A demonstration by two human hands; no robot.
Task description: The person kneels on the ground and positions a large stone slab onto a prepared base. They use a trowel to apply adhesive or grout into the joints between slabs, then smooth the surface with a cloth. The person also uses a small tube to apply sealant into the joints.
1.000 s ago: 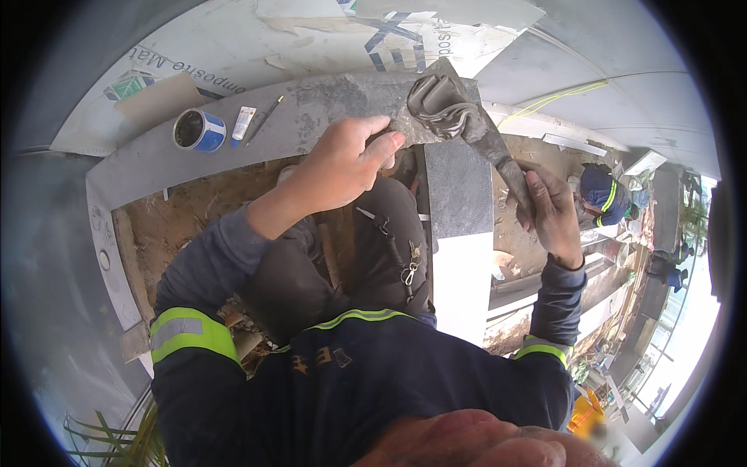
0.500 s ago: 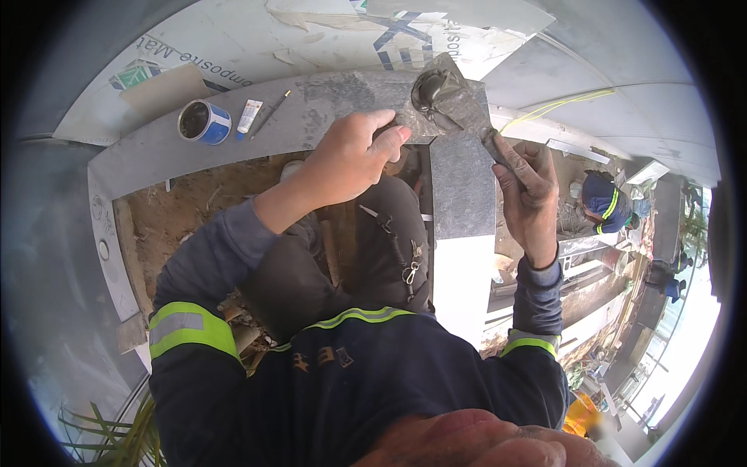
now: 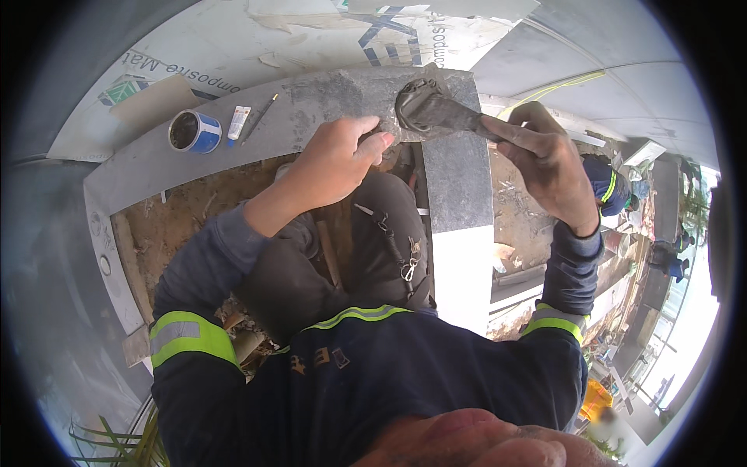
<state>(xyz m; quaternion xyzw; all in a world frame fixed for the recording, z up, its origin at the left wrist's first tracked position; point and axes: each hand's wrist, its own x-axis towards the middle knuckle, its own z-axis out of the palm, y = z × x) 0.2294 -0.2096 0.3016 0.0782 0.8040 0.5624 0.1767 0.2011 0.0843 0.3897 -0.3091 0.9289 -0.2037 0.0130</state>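
Observation:
My left hand (image 3: 338,156) is closed, thumb and fingers pinching the near-left edge of a thin, flat grey board (image 3: 387,124). On the board sits a glossy lump of dark grey paste (image 3: 416,97). A putty knife (image 3: 459,117), smeared with the same paste, is gripped by its handle in my right hand (image 3: 548,159). Its blade points left and lies against the paste. The board is over the dark grey stone slab (image 3: 327,93) at the corner of the ledge; whether it rests there I cannot tell.
Left on the slab stand a blue-and-white tin (image 3: 204,134), a white tube (image 3: 238,123) and a pencil (image 3: 261,118). Printed sheeting (image 3: 272,39) covers the wall behind. Below my knees lies earth with debris (image 3: 187,210). Another person (image 3: 611,187) crouches at the right.
The putty knife has swung from the board's right edge up and left onto the paste, its blade now flatter. My right hand has risen and turned over. My left hand keeps its pinch.

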